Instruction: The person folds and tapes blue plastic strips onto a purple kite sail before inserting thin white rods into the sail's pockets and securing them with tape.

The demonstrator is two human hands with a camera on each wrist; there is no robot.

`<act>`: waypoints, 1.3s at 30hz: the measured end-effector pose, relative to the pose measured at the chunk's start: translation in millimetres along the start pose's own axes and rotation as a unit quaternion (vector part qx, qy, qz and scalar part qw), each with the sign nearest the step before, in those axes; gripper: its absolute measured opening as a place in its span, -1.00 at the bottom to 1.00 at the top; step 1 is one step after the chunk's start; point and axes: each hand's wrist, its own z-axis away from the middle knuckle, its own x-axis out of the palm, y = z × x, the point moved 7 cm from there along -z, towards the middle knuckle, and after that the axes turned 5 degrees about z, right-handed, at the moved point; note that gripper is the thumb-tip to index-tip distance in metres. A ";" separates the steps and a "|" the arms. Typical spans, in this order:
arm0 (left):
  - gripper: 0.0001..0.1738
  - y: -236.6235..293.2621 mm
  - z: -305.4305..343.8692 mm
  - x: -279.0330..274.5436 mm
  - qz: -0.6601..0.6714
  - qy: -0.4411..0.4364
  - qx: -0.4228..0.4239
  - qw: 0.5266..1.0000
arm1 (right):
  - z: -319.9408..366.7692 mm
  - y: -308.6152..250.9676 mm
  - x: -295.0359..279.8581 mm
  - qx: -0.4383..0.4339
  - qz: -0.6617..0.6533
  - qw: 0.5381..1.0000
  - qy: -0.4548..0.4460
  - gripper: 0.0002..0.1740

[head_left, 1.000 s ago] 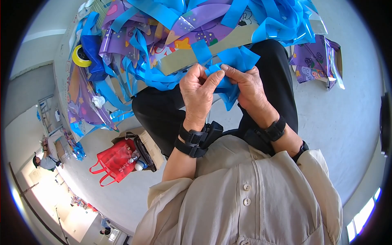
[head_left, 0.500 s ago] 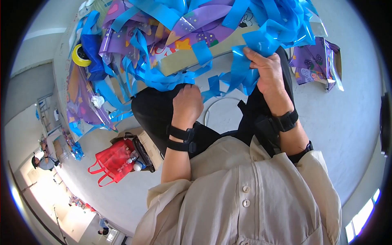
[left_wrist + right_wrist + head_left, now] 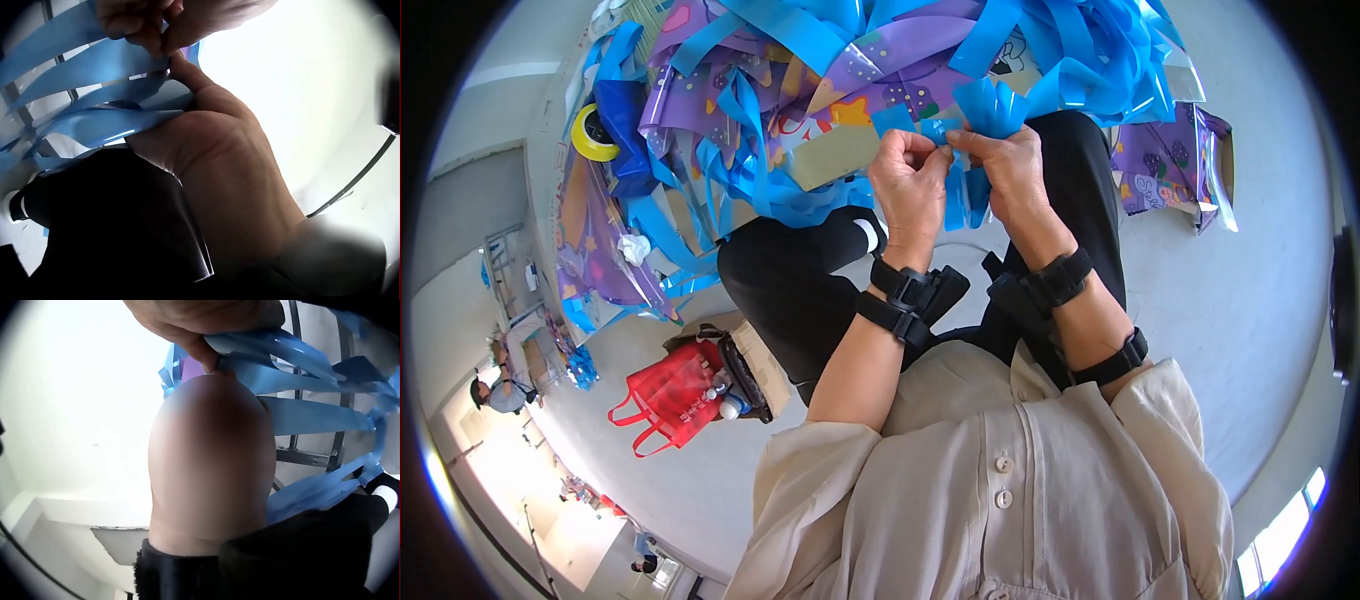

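Note:
Both hands meet over the lap in the head view, fingertips close together on a glossy blue plastic strip [image 3: 941, 131]. My left hand [image 3: 910, 190] pinches it between thumb and forefinger. Just to the right, my right hand [image 3: 1012, 178] also pinches the strip, which stands up in loops above the fingers and hangs below them. In the left wrist view several blue strips [image 3: 87, 69] run away leftward from the joined fingers. Part of the right hand [image 3: 212, 450] is blurred in the right wrist view, with blue strips [image 3: 312, 415] stretching off behind it.
Blue strips [image 3: 1100, 60] and purple printed sheets [image 3: 900, 60] heap over the table ahead. A yellow tape roll [image 3: 594, 133] sits at its left. Right of the knees is a purple-printed box [image 3: 1165, 165]; a red bag [image 3: 668, 392] lies on the floor at left.
Half a second ago the hands were apart, the right raising a blue strip and the left lower near the knee. They have come back together, both pinching the strip.

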 end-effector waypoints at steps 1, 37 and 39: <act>-0.81 1.9 0.4 -1.7 -0.002 0.027 0.016 0.999 | 0.0 1.5 -0.3 0.002 0.002 1.000 -0.003 -0.81; -0.75 -24.5 -17.6 14.4 0.098 0.105 -0.183 0.973 | -5.5 -7.3 -12.0 -0.037 -0.032 0.999 0.009 -0.88; -0.75 -24.8 -17.6 15.3 0.098 0.106 -0.179 0.973 | -7.3 -6.7 -13.1 -0.037 -0.026 0.999 0.007 -0.88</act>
